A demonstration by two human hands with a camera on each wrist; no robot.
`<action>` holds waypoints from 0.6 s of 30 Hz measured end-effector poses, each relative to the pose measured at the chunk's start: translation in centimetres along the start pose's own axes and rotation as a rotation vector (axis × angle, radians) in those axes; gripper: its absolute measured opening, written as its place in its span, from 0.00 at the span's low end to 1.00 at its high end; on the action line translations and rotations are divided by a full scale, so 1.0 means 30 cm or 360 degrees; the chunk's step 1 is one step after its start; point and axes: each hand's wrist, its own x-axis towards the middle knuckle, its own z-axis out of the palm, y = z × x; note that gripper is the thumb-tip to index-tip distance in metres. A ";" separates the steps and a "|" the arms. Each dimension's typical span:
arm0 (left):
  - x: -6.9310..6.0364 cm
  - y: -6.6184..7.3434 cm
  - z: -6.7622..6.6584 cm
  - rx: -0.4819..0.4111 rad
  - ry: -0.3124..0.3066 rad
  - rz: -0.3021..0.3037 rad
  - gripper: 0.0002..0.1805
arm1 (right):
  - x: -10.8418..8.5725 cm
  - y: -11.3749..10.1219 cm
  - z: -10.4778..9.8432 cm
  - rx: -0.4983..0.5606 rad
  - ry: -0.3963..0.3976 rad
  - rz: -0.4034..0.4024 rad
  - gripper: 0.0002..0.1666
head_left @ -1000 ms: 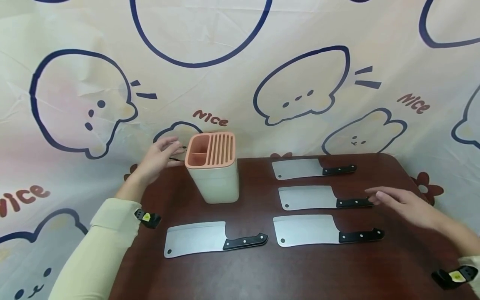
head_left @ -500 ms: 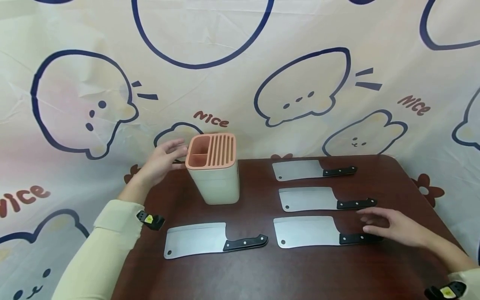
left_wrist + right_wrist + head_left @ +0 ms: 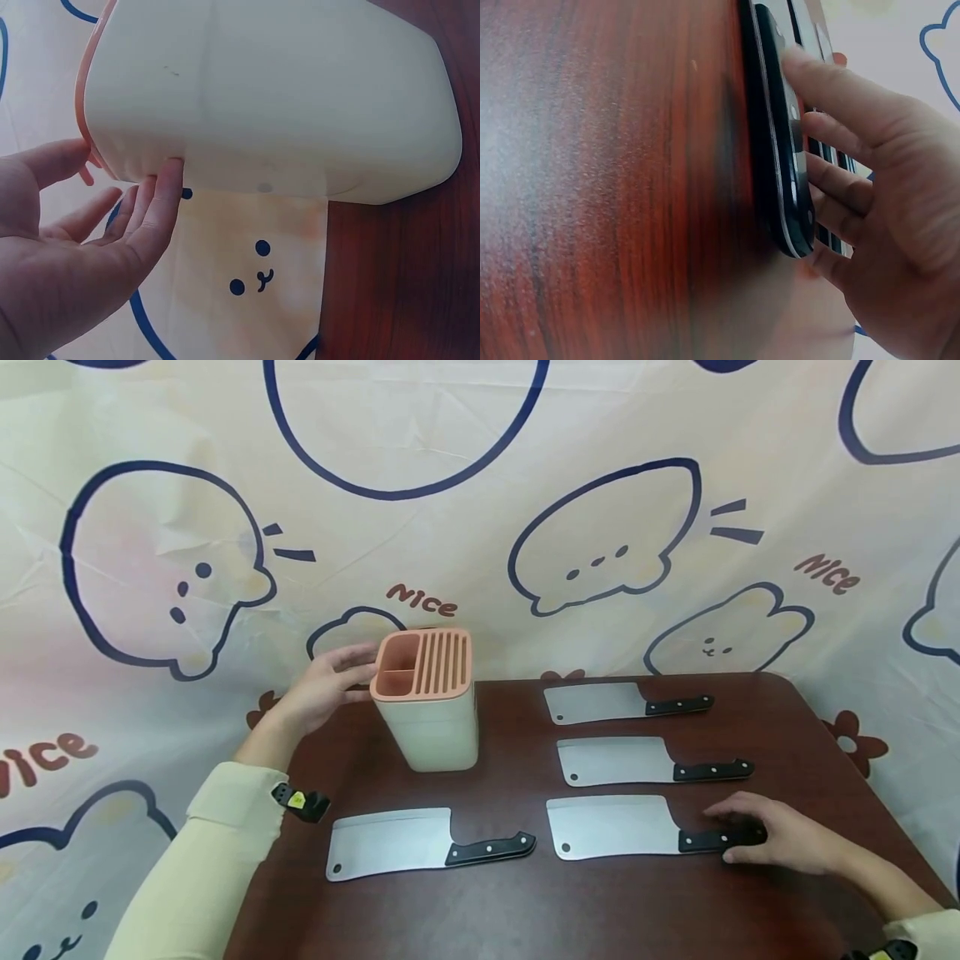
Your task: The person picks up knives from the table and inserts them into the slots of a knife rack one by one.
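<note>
Step in hand looks like taking the near right-hand cleaver (image 3: 656,832) by its black handle (image 3: 701,841). Best way, I'd judge: thumb (image 3: 750,853) in from the near side, fingers (image 3: 731,805) from the far side, squeeze evenly, keep clear of the blade (image 3: 611,828). Broad blade probably feels front-heavy, so firm hold well forward on the handle, lift level, don't scrape the surface (image 3: 525,914) or knock the middle cleaver (image 3: 618,761) just behind. Right grip (image 3: 787,837) is moderately wide, straddling the handle, not visibly clasping; can't tell whether skin touches it. Target cleaver lies flat, blade to the left, handle running right into the gap between thumb and fingers, butt end toward the palm. Left grip (image 3: 318,692) is loosely spread, fingertips against the side of the cream knife holder (image 3: 435,735), thumb by its pink rim (image 3: 84,94); light pressure should do, a hard push could tip it. Holder upright, left of the target, well apart from the right grip. Far cleaver (image 3: 596,703) and left cleaver (image 3: 393,841) lie flat, neither touched.
</note>
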 end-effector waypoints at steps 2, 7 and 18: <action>0.003 0.002 0.000 -0.0002 -0.0010 -0.0003 0.34 | 0.001 0.002 0.005 -0.0048 -0.0006 -0.0021 0.30; 0.007 0.004 0.000 0.0000 -0.0026 -0.0011 0.33 | -0.001 0.007 0.009 -0.0135 -0.0038 -0.0006 0.25; 0.003 0.013 -0.003 -0.0007 -0.0031 -0.0035 0.33 | -0.002 0.021 0.019 -0.0200 -0.0016 -0.0012 0.21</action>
